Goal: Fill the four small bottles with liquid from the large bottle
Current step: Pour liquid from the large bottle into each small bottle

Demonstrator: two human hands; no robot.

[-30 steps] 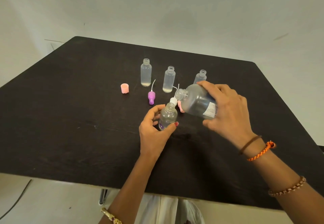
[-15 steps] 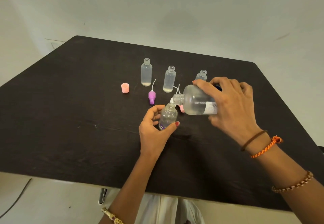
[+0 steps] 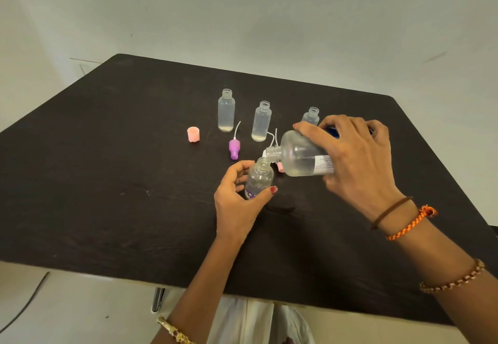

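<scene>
Pink ribbed cap (image 3: pixel 193 134) sits leftmost on the matte black table (image 3: pixel 80 182). Left hand (image 3: pixel 237 203) curls round a small round-shouldered clear bottle (image 3: pixel 259 179). Right hand (image 3: pixel 353 160) grips the frosted large bottle (image 3: pixel 299 157), tipped sideways, neck just above the small mouth.

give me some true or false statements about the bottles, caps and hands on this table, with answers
1. The right hand holds the large bottle tipped on its side. True.
2. The left hand lies flat on the table. False: it grips a small bottle.
3. The pink cap is screwed onto a bottle. False: it sits alone on the table.
4. The large bottle's mouth is just above the held small bottle's opening. True.
5. The purple nozzle lies on the table. True.
</scene>
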